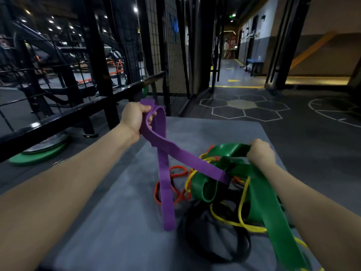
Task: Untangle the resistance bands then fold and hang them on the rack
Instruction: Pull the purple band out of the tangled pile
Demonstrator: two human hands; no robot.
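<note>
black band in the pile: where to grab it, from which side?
Probably the near arc of the black band, reached from above on the person's side. It lies flat and bare on the grey mat there; farther back the green band and yellow band cross over it.

a grey padded surface (121, 212) carries a tangle of resistance bands: orange band (176, 174), black band (214, 243), yellow band (242, 224), and green band (205, 187) loops.
</note>
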